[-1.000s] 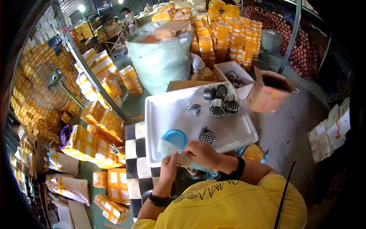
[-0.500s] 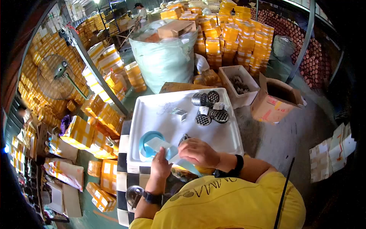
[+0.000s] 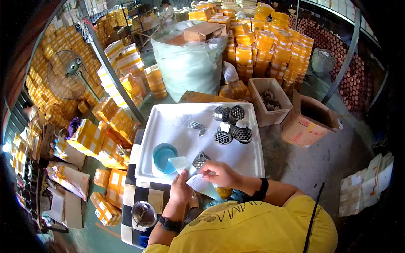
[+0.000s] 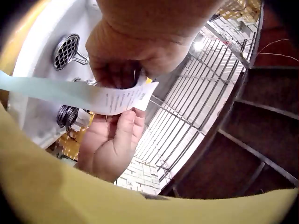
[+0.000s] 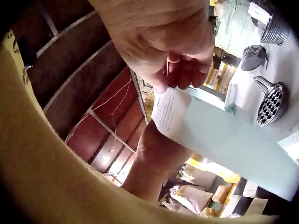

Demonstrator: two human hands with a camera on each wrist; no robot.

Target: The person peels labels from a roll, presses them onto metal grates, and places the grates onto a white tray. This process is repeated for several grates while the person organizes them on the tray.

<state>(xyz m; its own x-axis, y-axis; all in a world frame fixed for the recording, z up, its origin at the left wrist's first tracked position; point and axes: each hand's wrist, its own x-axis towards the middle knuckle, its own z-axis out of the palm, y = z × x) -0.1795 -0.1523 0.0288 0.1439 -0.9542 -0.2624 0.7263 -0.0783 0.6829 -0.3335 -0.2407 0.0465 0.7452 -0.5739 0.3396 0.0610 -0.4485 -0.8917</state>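
My left hand (image 3: 181, 191) pinches a pale blue-green strip (image 3: 212, 192) bearing white printed labels, its thumb uppermost. Across from it, my right hand (image 3: 221, 173) pinches the strip near a printed label (image 3: 200, 183); in the right wrist view the label (image 5: 170, 112) hangs under the right fingertips. A round blue roll or dish (image 3: 165, 157) lies on the white tray (image 3: 147, 126) beyond the left hand. Just beyond the right hand is a metal tool with a round perforated head (image 3: 200, 160). The left fingertips are partly hidden in the left wrist view.
More perforated tools (image 3: 222, 136) are grouped at the tray's upper right, beside metal forks (image 3: 195, 125). A metal bowl (image 3: 144, 213) stands on the checkered surface at left. Behind the tray are a foam box (image 3: 270, 103), an open carton (image 3: 310, 122) and a large sack (image 3: 187, 63).
The head view has shifted, and the tray appears further left. Between the hands, the strip has turned so that a printed white label shows; both hands still hold it.
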